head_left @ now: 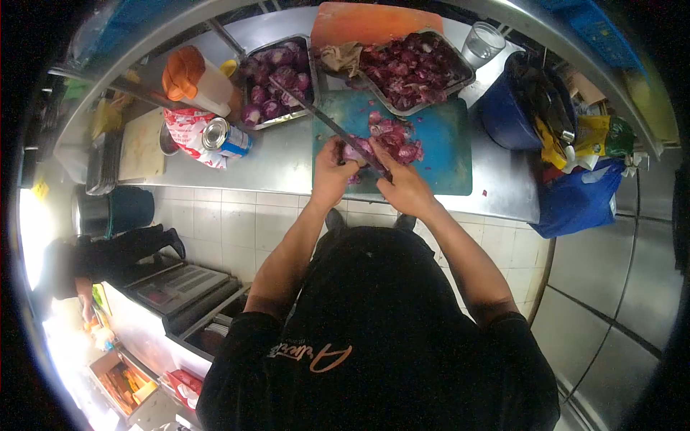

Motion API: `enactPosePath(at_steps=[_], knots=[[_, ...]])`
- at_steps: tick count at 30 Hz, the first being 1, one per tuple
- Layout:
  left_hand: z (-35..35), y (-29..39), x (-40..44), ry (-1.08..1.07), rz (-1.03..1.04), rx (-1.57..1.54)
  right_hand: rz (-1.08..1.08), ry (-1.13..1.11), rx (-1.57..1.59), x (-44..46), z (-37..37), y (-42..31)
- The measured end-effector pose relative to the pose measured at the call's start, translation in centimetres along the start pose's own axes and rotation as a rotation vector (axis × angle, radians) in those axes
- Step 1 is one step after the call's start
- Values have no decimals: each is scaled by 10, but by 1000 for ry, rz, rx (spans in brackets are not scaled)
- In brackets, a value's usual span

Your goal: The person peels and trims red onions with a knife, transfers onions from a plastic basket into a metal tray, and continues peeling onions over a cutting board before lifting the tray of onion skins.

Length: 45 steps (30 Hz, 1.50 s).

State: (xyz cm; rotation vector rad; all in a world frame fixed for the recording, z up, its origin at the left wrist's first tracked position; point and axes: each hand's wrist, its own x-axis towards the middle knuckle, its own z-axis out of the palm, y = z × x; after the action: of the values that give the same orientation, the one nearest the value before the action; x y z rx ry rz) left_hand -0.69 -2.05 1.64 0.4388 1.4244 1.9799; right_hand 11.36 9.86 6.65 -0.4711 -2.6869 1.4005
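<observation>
My right hand is closed round the handle of a long knife, its index finger stretched along the blade. The blade points away to the upper left, its tip over the tray of whole onions. My left hand pinches a red onion against the green cutting board, under the knife. Purple onion skins and pieces lie just beyond, on the board. Whole red onions fill a metal tray. A second metal tray holds a heap of onion peelings.
An orange board, a crumpled cloth and a clear glass stand at the back. A can and an orange-lidded jug are left. A blue bucket is right. Another person is at far left.
</observation>
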Motion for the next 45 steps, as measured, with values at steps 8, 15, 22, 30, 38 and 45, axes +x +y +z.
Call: enactPosePath(at_steps=[8, 15, 22, 30, 38, 45], knots=[[4, 3, -4, -3, -3, 160, 72, 33, 210, 3, 7, 22], [-14, -1, 6, -51, -129, -353, 397, -47, 363, 12, 2, 34], [-19, 2, 12, 32, -264, -609, 336, -1, 235, 5, -1, 39], [8, 18, 6, 58, -334, -577, 52, 15, 300, 3, 4, 15], [-19, -5, 9, -73, -430, -712, 189, 17, 391, 6, 8, 20], [4, 1, 5, 101, -383, -710, 65, 28, 147, 0, 13, 14]])
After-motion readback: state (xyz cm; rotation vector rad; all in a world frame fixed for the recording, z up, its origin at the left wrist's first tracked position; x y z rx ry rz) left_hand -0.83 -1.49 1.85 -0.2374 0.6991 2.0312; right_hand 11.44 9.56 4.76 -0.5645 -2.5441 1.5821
